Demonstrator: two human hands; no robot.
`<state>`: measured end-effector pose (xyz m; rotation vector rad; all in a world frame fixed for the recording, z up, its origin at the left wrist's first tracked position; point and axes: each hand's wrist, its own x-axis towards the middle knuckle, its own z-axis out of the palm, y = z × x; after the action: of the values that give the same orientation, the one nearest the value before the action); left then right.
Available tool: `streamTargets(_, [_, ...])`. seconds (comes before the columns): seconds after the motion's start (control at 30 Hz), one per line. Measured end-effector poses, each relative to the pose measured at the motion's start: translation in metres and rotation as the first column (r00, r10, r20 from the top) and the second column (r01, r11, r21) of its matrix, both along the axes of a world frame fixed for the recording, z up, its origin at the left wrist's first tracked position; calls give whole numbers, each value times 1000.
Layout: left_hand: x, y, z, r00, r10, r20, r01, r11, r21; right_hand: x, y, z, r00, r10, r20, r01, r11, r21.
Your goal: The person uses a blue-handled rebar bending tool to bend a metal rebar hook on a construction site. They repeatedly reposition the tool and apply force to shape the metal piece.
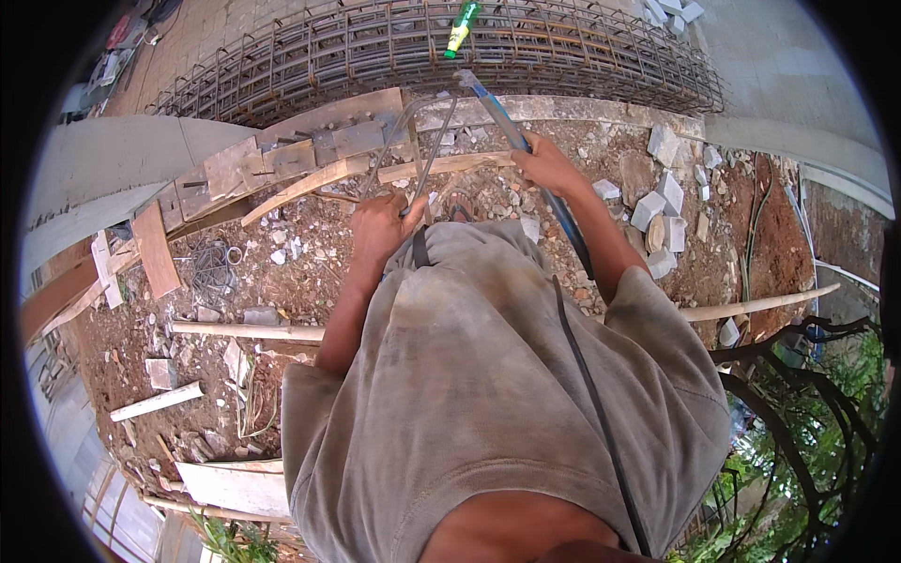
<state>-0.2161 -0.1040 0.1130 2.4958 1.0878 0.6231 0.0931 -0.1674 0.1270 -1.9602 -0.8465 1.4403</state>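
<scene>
My left hand is closed around a thin bent steel rod in front of my waist. The rod runs up and away from my fist and bends near the far end. My right hand grips a long blue-and-grey metal bar tool. Its blunt grey head lies close to the rod's far bend; whether they touch I cannot tell. The tool's lower end comes down beside my right forearm. Left of the rod is a wooden plank bench with metal pegs or nails standing out of it.
A long rebar cage lies across the far side, with a green bottle on it. Broken pale blocks are piled at right. Rubble, a wire tangle and wooden poles litter the dirt. Branches reach in at lower right.
</scene>
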Motion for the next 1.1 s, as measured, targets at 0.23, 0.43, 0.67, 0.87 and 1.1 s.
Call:
streamTargets(0.23, [-1,-23,-37,991,-130,15,130,991,35,-24,51,-30,998,-46,38,47,998,-48])
streamTargets(0.43, [-1,-38,-63,990,-118,-83,129,982,140,-17,32,-1,947,-101,-305,67,991,-119])
streamTargets(0.67, [30,-45,-101,954,-193,-228,93,917,-388,-39,38,-62,968,-199,-152,161,960,-230])
streamTargets(0.87, [28,-46,-105,980,-186,-71,130,868,-479,-77,74,-86,644,-433,-631,500,862,-82])
streamTargets(1.1, [8,-29,-102,921,357,154,-261,862,-435,-95,85,-60,744,-368,-557,455,891,18])
